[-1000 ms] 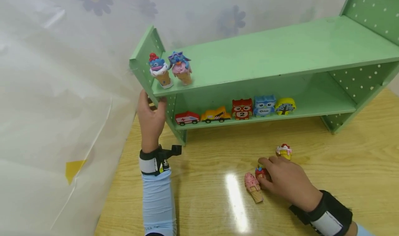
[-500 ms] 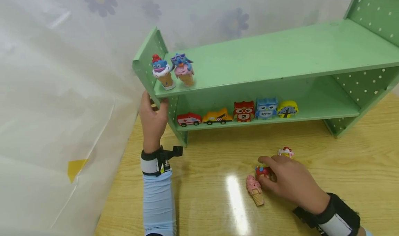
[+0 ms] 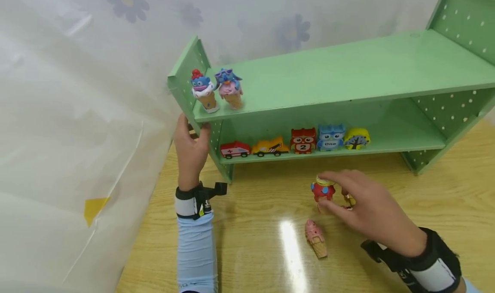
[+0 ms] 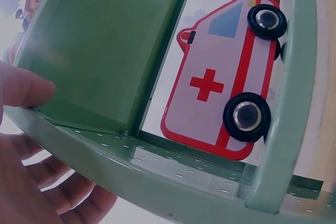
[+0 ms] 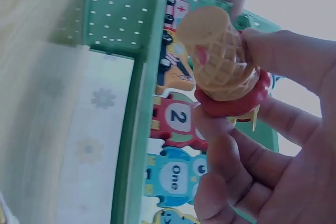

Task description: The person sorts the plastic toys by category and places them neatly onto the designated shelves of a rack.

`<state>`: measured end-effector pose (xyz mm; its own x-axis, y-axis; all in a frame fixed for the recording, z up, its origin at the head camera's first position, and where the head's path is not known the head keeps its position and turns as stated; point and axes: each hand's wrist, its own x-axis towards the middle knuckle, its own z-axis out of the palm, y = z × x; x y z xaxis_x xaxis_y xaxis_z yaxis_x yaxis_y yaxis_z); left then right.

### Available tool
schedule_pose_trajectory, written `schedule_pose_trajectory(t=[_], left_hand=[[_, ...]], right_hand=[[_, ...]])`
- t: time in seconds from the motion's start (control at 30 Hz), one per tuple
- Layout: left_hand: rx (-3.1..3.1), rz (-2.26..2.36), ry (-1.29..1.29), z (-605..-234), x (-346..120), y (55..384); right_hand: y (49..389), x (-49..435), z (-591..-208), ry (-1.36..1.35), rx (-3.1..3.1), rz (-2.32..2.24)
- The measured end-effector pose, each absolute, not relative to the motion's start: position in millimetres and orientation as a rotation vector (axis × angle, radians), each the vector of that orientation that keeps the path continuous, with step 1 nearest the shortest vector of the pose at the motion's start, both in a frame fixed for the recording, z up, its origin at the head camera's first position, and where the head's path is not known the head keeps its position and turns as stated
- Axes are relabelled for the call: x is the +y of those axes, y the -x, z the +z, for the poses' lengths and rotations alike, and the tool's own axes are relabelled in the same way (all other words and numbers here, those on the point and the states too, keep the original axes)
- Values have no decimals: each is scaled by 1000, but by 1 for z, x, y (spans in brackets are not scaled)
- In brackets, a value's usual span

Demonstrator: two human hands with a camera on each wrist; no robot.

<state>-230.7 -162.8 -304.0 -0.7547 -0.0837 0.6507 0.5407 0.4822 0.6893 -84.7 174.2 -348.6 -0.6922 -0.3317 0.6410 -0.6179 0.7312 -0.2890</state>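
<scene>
My left hand grips the left side panel of a green shelf, with the thumb and the fingers on opposite faces in the left wrist view. My right hand pinches a toy ice cream cone with a red top just above the table, in front of the shelf. Its waffle cone points toward the camera in the right wrist view. On the table lies a pink toy ice cream cone. Another small toy is mostly hidden behind my right hand.
Two ice cream figurines stand at the upper shelf's left end. The lower shelf holds a toy ambulance, a yellow tow truck, a red owl, a blue owl and a yellow tree block.
My right hand has lifted the red-topped cone off the table and moved it toward the shelf, away from the pink cone. The left hand keeps its grip on the panel.
</scene>
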Motion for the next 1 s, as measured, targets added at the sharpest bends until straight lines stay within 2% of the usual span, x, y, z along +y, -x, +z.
schedule_pose_trajectory(t=[0.37,1.0], left_hand=[[-2087,-1273,373,-300,-167,231],[-2121,-1289,368,-302,-163,227]], right_hand=[[95,163,-322,-806,-2247,796],[94,159,-318,-797,-2203,851]])
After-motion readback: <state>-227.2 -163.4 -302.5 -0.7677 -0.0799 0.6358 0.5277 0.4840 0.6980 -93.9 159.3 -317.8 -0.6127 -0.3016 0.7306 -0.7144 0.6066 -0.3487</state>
